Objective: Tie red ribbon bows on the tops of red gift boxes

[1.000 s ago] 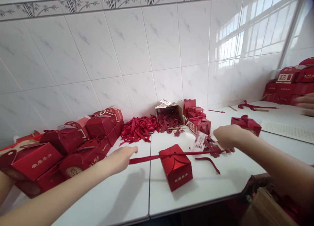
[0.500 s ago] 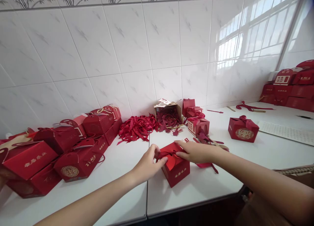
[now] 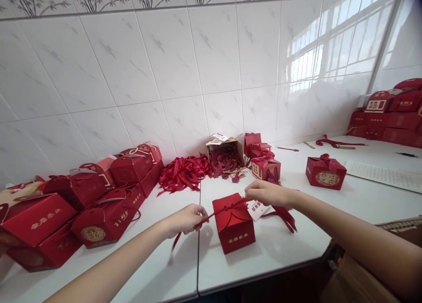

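A red box with gold characters stands on the white table in front of me. A red ribbon crosses its top, stretched taut through the closed flaps. My left hand is closed on the ribbon's left end, left of the box, and a loose tail hangs beneath it. At the box's back right, my right hand pinches the ribbon's other end. A white tag with red print lies beside the box, partly behind it.
Stacked red boxes fill the left side. A ribbon pile and an open carton stand by the wall. Farther right are a tied box, a white keyboard and more stacked boxes.
My hands have moved apart from the box top, the left one leftward and the right one up and right. The ribbon is now drawn tight between them, and the white tag shows more.
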{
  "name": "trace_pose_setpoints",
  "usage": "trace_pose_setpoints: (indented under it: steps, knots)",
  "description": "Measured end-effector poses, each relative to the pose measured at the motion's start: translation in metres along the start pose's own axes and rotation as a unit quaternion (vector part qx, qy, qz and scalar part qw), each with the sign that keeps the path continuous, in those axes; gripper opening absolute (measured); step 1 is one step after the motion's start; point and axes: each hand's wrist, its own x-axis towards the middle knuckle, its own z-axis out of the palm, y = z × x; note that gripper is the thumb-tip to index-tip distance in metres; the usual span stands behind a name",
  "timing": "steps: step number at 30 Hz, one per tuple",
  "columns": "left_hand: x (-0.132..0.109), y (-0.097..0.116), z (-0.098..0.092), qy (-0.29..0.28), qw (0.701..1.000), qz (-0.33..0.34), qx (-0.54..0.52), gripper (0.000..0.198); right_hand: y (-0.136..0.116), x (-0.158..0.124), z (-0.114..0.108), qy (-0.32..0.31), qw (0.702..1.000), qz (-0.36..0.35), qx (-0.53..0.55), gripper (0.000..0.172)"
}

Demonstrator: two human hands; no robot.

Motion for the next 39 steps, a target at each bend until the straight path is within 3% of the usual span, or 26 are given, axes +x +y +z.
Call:
trace_pose_setpoints:
  steps: [3,6,9,13,18,22,26,29,33,36,39]
  knots:
    - [-0.009,0.009,-0.003,-0.072,0.997,-0.006,-0.001,0.03,-0.005,-0.001,0.003,0.032,0.99,0.016,-0.138,0.027]
    - [-0.017,0.022,0.006,-0.072,0.993,0.047,-0.082,0.034,-0.013,0.0,0.012,0.165,0.944,0.035,-0.283,0.019]
    - [-0.019,0.034,0.021,0.005,0.98,0.107,-0.168,0.035,-0.021,0.003,0.019,0.255,0.925,-0.031,-0.281,0.022]
    - [-0.015,0.044,0.042,0.141,0.961,0.185,-0.151,0.03,-0.023,0.009,0.023,0.238,0.957,-0.12,-0.117,0.028]
    - [-0.006,0.042,0.061,0.284,0.916,0.283,0.01,0.027,-0.019,0.014,0.026,0.198,0.975,-0.102,-0.021,0.02]
    - [-0.001,0.036,0.072,0.361,0.878,0.279,0.142,0.033,-0.018,0.013,0.028,0.176,0.981,-0.063,0.047,0.016]
    - [0.001,0.027,0.081,0.369,0.865,0.284,0.187,0.034,-0.018,0.008,0.027,0.123,0.988,0.026,0.087,0.017]
    - [0.002,0.019,0.082,0.353,0.843,0.332,0.233,0.034,-0.017,0.005,0.023,0.085,0.99,0.067,0.086,0.016]
    - [0.002,0.011,0.071,0.276,0.815,0.428,0.277,0.035,-0.013,0.006,0.018,0.04,0.994,0.066,0.08,0.011]
    - [0.001,0.011,0.057,0.214,0.813,0.457,0.292,0.033,-0.01,0.008,0.017,0.014,0.995,0.064,0.074,0.013]
    - [0.001,0.014,0.046,0.189,0.799,0.471,0.322,0.033,-0.011,0.007,0.016,-0.026,0.996,0.061,0.06,0.019]
